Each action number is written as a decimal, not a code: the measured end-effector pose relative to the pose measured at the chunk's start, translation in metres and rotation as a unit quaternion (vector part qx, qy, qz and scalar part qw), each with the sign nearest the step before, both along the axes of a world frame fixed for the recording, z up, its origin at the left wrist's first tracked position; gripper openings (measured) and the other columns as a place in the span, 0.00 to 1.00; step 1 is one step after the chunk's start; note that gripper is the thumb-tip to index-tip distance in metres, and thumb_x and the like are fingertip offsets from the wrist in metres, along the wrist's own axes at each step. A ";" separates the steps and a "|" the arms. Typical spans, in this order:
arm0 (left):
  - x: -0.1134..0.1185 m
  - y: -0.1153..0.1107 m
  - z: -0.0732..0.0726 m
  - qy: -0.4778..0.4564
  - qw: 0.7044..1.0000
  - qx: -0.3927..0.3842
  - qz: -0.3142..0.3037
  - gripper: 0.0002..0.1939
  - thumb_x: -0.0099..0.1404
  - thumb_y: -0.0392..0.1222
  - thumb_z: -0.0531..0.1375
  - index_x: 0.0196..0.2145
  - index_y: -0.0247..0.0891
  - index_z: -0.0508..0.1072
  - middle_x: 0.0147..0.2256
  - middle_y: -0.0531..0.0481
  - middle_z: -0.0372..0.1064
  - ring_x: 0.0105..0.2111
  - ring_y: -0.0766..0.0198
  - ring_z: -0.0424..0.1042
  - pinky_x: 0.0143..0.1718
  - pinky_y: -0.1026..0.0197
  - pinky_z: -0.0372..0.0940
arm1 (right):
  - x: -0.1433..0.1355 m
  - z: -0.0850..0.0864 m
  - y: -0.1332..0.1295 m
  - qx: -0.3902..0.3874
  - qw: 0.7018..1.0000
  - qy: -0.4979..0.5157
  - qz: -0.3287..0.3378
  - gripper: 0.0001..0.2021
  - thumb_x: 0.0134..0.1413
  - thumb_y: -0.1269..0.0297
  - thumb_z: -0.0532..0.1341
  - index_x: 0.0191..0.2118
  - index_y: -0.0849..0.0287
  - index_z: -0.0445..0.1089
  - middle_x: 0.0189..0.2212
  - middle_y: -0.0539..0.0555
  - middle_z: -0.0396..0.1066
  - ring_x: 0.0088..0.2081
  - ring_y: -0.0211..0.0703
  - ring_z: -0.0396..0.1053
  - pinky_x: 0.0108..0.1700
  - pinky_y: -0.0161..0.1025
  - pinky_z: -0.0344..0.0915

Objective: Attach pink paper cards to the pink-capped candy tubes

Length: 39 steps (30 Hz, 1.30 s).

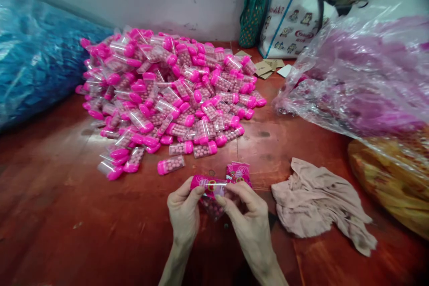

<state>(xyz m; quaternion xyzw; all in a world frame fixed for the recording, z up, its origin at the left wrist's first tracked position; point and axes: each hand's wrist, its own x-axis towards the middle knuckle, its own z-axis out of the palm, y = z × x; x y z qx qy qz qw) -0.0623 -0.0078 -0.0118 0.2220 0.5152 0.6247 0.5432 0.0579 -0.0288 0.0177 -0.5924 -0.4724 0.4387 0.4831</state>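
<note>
My left hand (pixel 185 208) pinches the left end of a pink printed label (pixel 209 184) between thumb and fingers. The label's right end is gripped by my right hand (pixel 248 210). Just below the label, between my hands, is a clear container of small dark pink balls (pixel 213 208), partly hidden by my fingers. Another pink printed label (pixel 238 173) lies on the red-brown floor (pixel 100 223) just beyond my right hand. Farther off rises a large pile of clear tubes with pink caps (pixel 174 94), filled with pink balls. One such tube (pixel 171 165) lies at its near edge.
A blue plastic sack (pixel 36 53) is at the left. A beige cloth (pixel 318 201), a yellow bag (pixel 385 183) and a clear bag of pink items (pixel 365 76) are at the right. Cardboard pieces (pixel 266 69) lie before a white bag (pixel 291 24) and green basket (pixel 252 22).
</note>
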 end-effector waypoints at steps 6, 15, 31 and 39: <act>0.001 -0.005 -0.006 0.067 0.996 0.038 -0.041 0.04 0.49 0.37 0.65 0.27 0.38 0.78 0.22 0.53 0.70 0.23 0.67 0.66 0.26 0.66 0.62 | 0.003 -0.002 0.003 -0.029 0.996 0.085 0.021 0.05 0.46 0.64 0.64 0.27 0.60 0.71 0.22 0.48 0.61 0.23 0.35 0.58 0.24 0.32 0.56; -0.007 -0.001 0.017 0.200 0.961 0.128 -0.145 0.05 0.50 0.33 0.64 0.27 0.38 0.78 0.41 0.44 0.70 0.41 0.54 0.68 0.42 0.56 0.63 | 0.002 0.000 -0.002 0.011 0.998 0.060 -0.015 0.07 0.49 0.67 0.61 0.23 0.61 0.67 0.23 0.50 0.64 0.26 0.38 0.62 0.28 0.33 0.59; -0.013 -0.004 0.013 0.102 0.980 0.111 -0.133 0.04 0.52 0.31 0.61 0.25 0.36 0.77 0.29 0.48 0.71 0.32 0.61 0.69 0.33 0.62 0.65 | -0.007 -0.008 -0.004 -0.065 0.977 0.202 0.026 0.07 0.50 0.63 0.60 0.26 0.60 0.70 0.17 0.46 0.65 0.20 0.33 0.62 0.25 0.30 0.61; -0.024 0.010 0.007 -0.056 0.995 -0.030 0.081 0.06 0.46 0.36 0.66 0.24 0.33 0.76 0.24 0.51 0.74 0.25 0.67 0.70 0.30 0.65 0.67 | -0.024 -0.025 -0.018 0.104 0.979 -0.175 0.003 0.07 0.55 0.70 0.56 0.37 0.59 0.70 0.31 0.55 0.71 0.32 0.42 0.68 0.32 0.35 0.66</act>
